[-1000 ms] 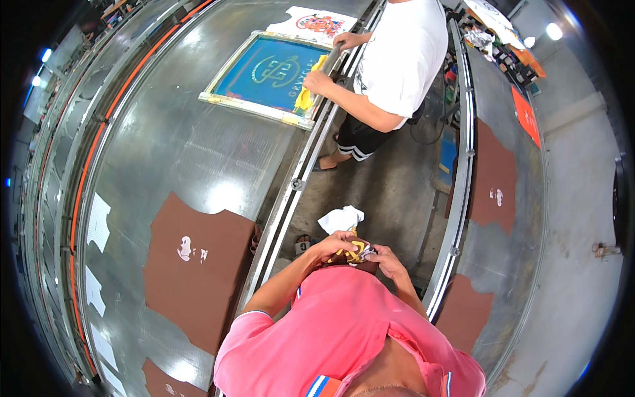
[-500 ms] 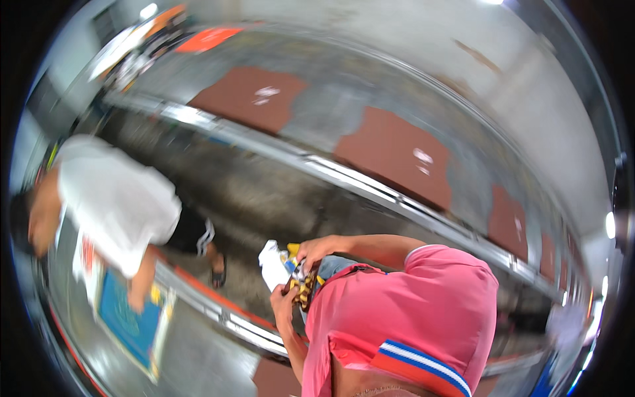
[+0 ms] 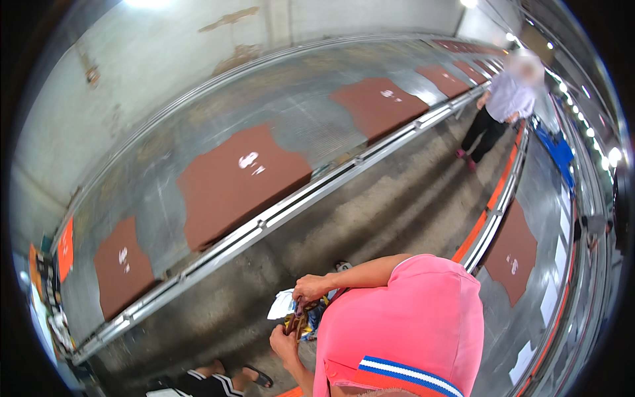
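Note:
I hold a crumpled bundle of brown, yellow and blue patterned material [image 3: 305,320] at my front, beside my pink shirt. My left hand [image 3: 284,341], lower in the picture, has its fingers closed on the bundle. My right hand [image 3: 311,288] grips it from above, fingers curled over it. A white piece of cloth or paper [image 3: 281,306] sticks out between my hands; whether it is part of the bundle I cannot tell. What lies under my fingers is partly hidden.
A long metal table [image 3: 151,175] along the wall carries brown cut fabric pieces [image 3: 241,185]. A railed table [image 3: 529,231] runs right, with more pieces. Between them, on the floor, a person in a light shirt [image 3: 506,99] stands; a co-worker's striped shorts [image 3: 211,384] show at bottom left.
My view has swung round to the wall-side table and down the aisle. The co-worker with the squeegee has left view except the legs; another person appears. Both hands still grip the bundle.

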Demonstrator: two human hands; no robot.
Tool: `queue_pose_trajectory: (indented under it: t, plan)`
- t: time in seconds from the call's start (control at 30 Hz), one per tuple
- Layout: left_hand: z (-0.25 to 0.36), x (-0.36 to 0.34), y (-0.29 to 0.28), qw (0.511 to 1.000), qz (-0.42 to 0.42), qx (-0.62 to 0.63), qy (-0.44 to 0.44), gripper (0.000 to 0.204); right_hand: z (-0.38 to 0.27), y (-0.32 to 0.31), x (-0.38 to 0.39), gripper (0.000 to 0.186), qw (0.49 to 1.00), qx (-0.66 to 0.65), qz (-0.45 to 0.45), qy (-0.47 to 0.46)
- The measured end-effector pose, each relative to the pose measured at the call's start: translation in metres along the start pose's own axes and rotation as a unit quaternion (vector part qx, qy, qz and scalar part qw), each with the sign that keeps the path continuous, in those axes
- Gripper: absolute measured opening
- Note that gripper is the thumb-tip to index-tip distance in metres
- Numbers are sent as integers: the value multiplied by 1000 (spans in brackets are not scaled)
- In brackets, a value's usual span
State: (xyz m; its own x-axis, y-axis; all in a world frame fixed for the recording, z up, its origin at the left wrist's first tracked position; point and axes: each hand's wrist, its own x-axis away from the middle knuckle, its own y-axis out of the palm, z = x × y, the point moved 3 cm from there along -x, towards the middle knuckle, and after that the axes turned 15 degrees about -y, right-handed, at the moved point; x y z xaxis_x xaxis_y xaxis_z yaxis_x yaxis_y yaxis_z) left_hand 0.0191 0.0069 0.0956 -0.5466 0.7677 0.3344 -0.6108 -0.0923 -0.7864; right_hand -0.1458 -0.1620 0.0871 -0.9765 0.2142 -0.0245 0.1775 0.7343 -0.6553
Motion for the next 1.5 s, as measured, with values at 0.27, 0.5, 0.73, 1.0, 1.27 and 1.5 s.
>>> queue_pose_trajectory:
  t: [0.27,0.5,0.73,1.0,1.27,1.5]
  plan:
    - [76,-16,98,999,-15,4,-44,25,49,-50,106,27,998,-40,-44,-24]
    - [168,-3,129,938,-297,132,-118,18,123,-74,182,29,984,-111,107,83]
    - [162,-9,113,823,-347,442,-88,38,131,-84,164,16,847,-463,223,133]
    - [120,7,93,906,-223,328,-146,33,99,-95,69,24,857,-473,132,153]
    - [12,45,51,916,-23,368,-159,33,38,-18,-33,18,870,-461,18,177]
    - [-70,93,28,880,99,384,-259,37,-49,54,-113,20,846,-474,-180,166]
